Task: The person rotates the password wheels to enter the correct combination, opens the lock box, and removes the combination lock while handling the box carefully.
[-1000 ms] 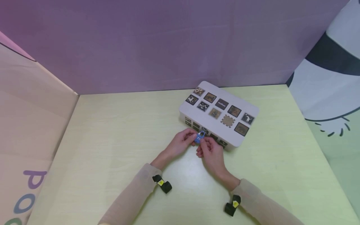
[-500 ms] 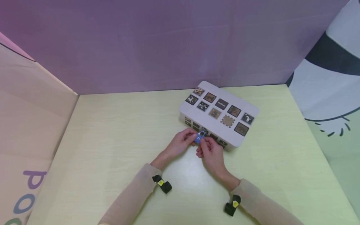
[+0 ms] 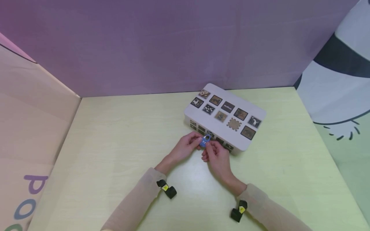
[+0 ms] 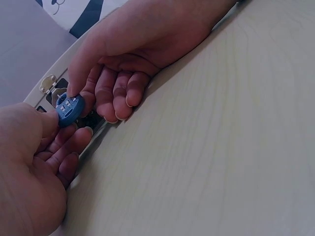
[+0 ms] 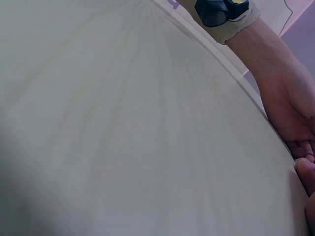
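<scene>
A small blue combination padlock (image 3: 205, 141) is held in front of the near side of a white box (image 3: 225, 110) printed with square pictures. My left hand (image 3: 184, 147) pinches the padlock's left side between thumb and fingers. From the other side my right hand (image 3: 220, 158) pinches it, thumb over the body close to the number dials. In the left wrist view, the dials of the padlock (image 4: 70, 109) face up, and its shackle lies beside the box's metal clasp (image 4: 48, 83). The right wrist view shows the left hand (image 5: 290, 105) at its edge; the padlock is out of that view.
The box stands toward the back of a pale wooden table (image 3: 121, 134). Behind rises a purple backdrop (image 3: 150, 48), with printed panels on both sides. A black strap device (image 3: 166, 188) sits on the left sleeve, and another (image 3: 239, 210) on the right.
</scene>
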`<action>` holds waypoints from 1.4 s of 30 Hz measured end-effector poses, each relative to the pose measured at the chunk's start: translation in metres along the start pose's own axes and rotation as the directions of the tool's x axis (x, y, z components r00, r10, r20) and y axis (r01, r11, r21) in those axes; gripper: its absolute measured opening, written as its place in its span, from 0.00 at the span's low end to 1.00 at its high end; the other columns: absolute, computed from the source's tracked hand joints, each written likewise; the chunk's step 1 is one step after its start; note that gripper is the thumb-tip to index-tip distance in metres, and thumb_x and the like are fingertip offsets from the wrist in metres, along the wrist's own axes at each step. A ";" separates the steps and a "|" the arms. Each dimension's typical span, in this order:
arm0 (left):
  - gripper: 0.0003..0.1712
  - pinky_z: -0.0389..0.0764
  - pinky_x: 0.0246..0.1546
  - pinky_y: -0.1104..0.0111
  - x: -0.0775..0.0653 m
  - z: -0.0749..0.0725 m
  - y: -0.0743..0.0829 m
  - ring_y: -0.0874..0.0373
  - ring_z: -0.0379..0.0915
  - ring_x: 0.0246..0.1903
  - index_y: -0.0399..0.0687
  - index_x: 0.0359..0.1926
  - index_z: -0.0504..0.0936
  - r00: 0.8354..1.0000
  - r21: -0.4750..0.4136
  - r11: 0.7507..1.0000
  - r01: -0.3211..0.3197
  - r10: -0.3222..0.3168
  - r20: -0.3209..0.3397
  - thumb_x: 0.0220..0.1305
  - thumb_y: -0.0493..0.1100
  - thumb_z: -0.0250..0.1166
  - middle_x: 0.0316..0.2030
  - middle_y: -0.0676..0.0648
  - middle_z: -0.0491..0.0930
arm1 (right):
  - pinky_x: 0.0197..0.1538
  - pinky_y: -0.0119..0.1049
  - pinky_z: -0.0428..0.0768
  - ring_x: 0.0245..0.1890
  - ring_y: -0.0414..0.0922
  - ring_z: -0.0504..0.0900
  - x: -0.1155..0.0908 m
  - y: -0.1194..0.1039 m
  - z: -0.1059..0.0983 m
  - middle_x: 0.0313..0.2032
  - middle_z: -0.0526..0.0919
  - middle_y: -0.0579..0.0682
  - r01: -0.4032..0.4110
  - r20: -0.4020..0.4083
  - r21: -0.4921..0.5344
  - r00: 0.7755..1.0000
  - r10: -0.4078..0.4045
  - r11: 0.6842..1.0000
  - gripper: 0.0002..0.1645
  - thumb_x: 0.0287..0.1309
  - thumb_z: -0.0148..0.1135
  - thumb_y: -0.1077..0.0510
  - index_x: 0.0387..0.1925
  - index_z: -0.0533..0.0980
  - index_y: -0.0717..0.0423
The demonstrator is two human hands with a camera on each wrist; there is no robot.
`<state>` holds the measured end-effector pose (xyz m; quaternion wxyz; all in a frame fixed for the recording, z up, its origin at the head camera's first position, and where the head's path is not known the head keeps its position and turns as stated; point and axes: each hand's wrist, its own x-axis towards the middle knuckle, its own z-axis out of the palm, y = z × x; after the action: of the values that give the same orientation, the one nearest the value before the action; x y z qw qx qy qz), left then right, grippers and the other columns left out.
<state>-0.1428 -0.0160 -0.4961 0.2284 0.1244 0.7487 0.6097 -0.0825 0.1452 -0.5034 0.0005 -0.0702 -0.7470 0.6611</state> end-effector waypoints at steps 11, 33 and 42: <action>0.14 0.82 0.52 0.63 -0.001 0.000 0.002 0.57 0.80 0.42 0.43 0.57 0.79 1.000 -0.006 1.000 -0.002 0.002 -0.007 0.80 0.45 0.54 0.42 0.47 0.84 | 0.29 0.36 0.87 0.23 0.43 0.83 -0.001 -0.001 0.000 0.30 0.83 0.62 -0.009 0.003 0.015 1.000 0.009 1.000 0.13 0.78 0.53 0.59 0.48 0.78 0.67; 0.14 0.81 0.55 0.61 0.000 -0.001 0.000 0.58 0.81 0.42 0.44 0.56 0.79 1.000 -0.008 1.000 0.006 -0.006 -0.013 0.80 0.46 0.54 0.41 0.47 0.85 | 0.30 0.39 0.88 0.23 0.46 0.84 -0.002 -0.002 0.000 0.30 0.83 0.62 0.006 -0.004 0.029 1.000 -0.006 1.000 0.16 0.80 0.49 0.58 0.48 0.79 0.65; 0.14 0.82 0.52 0.63 0.002 0.000 -0.001 0.57 0.81 0.41 0.42 0.56 0.79 0.999 -0.024 1.000 0.001 -0.002 -0.034 0.79 0.46 0.56 0.41 0.46 0.85 | 0.29 0.40 0.88 0.23 0.45 0.84 -0.002 -0.001 0.000 0.29 0.83 0.62 0.006 -0.011 0.053 1.000 -0.005 0.999 0.15 0.80 0.49 0.59 0.52 0.78 0.66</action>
<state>-0.1442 -0.0148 -0.4972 0.2177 0.1105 0.7452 0.6206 -0.0809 0.1444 -0.5021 0.0083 -0.0716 -0.7296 0.6801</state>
